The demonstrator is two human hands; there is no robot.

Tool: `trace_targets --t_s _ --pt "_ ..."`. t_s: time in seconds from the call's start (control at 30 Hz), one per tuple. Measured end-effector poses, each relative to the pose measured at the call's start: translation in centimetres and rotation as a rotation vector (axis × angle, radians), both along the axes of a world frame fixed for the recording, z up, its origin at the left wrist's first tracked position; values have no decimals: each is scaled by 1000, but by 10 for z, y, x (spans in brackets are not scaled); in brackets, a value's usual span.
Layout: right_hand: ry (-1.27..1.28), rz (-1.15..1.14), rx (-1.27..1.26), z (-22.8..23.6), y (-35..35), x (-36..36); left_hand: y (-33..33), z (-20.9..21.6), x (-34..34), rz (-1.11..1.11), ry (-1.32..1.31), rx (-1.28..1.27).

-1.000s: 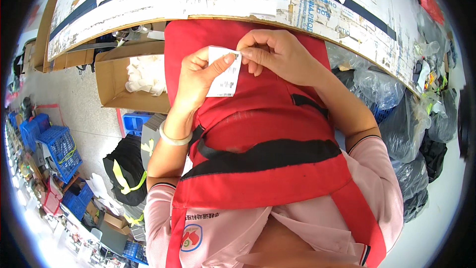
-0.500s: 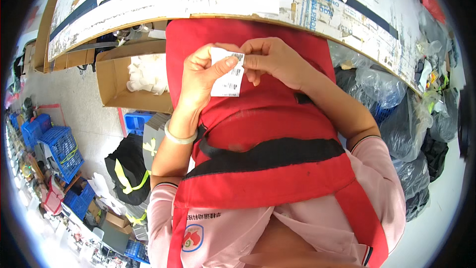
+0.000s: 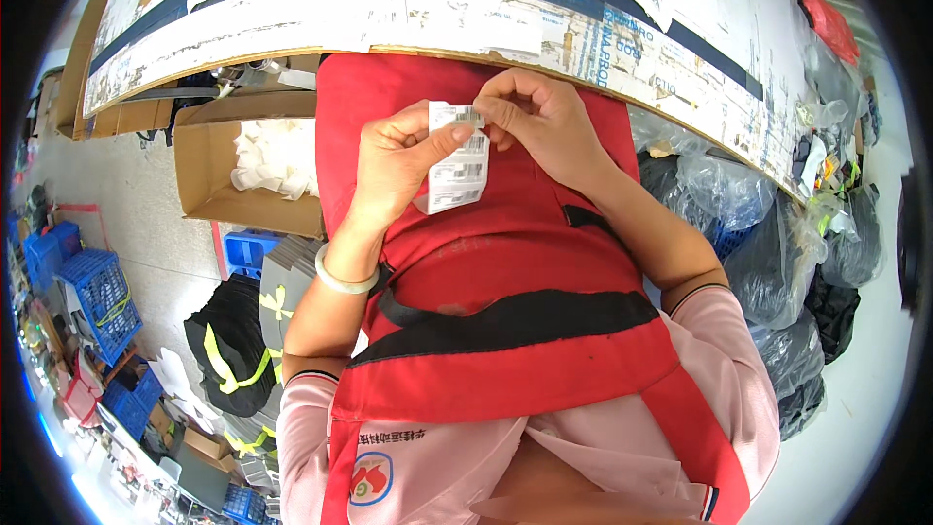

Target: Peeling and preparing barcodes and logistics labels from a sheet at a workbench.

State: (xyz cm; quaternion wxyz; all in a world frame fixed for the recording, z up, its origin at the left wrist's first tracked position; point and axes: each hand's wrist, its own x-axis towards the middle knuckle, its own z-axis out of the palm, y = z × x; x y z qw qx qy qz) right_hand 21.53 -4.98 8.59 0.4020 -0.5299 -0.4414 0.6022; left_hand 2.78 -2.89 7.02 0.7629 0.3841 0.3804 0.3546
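Note:
A white strip of barcode labels [image 3: 457,173] hangs in front of the red apron [image 3: 525,224]. My left hand [image 3: 397,163] is closed on it, the thumb pressed flat on its face and the fingers behind. At the strip's upper right corner, the thumb and forefinger of my right hand [image 3: 546,126] are pinched together on the label edge. The other right fingers curl below, partly hidden. A pale bangle [image 3: 345,272] circles my left wrist.
A worktable edge [image 3: 466,44] covered with worn cardboard and tape runs just beyond my hands. To the left stands a cardboard box [image 3: 209,151] of white pieces, with black bundles [image 3: 233,345] nearer me. Filled plastic bags [image 3: 777,262] crowd the right side.
The label strip now shows more of its length, its lower end hanging further down. My right hand has turned slightly, with its pinch at the strip's upper corner. The whole view has shifted slightly.

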Motion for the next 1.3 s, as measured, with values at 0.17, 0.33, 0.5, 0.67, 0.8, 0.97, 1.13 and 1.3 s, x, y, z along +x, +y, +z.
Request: trace_targets --t_s 0.17,0.33,0.5,0.67,0.8,0.97,1.13,1.3 --pt "-456 -35 304 2 11 5 3 -15 -5 -47 -31 95" --pt "-345 -126 107 0 45 43 5 -19 -13 25 -60 -78" --pt "-320 -52 54 -5 55 55 9 -21 -17 44 -48 -122" --pt "-349 -36 61 -2 59 54 9 -22 -17 38 -56 -136" --pt "-341 -12 63 -4 63 55 11 -25 -16 32 -55 -150" --pt "-340 -1 51 -10 67 58 9 -25 -14 26 -54 -154" --pt "-372 11 39 -12 67 58 7 -26 -15 27 -30 -163" --pt "-374 20 21 -11 69 59 6 -25 -15 29 -45 -171"
